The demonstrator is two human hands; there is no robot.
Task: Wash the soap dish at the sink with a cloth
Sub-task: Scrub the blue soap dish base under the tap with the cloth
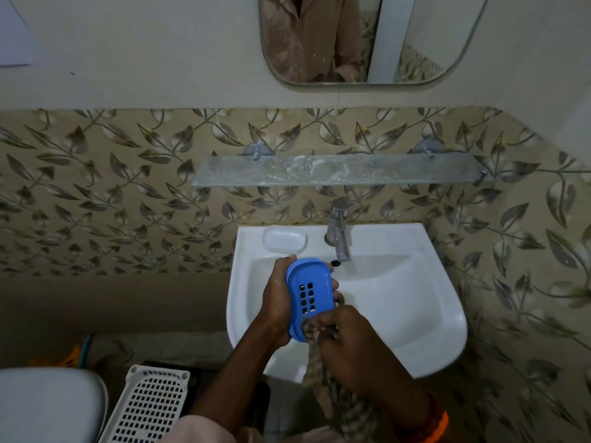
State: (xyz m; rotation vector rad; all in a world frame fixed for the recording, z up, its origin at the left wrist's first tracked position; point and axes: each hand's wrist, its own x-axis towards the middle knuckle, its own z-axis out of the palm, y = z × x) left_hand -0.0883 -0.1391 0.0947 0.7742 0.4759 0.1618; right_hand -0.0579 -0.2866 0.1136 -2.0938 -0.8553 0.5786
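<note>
Right now, over the sink point(415, 314):
Soap dish point(308, 297): upright, long axis toward the tap point(339, 233).
Left hand point(278, 302): fingers wrapped round its edges.
Right hand point(348, 340): fingers pinching the cloth point(315, 366) against its near end.

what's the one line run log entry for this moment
stage: scrubbing | left hand: holds blue soap dish over sink | right hand: grips cloth against dish | tap: no water seen

Head view, steeply down over sink point(415, 314)
</note>
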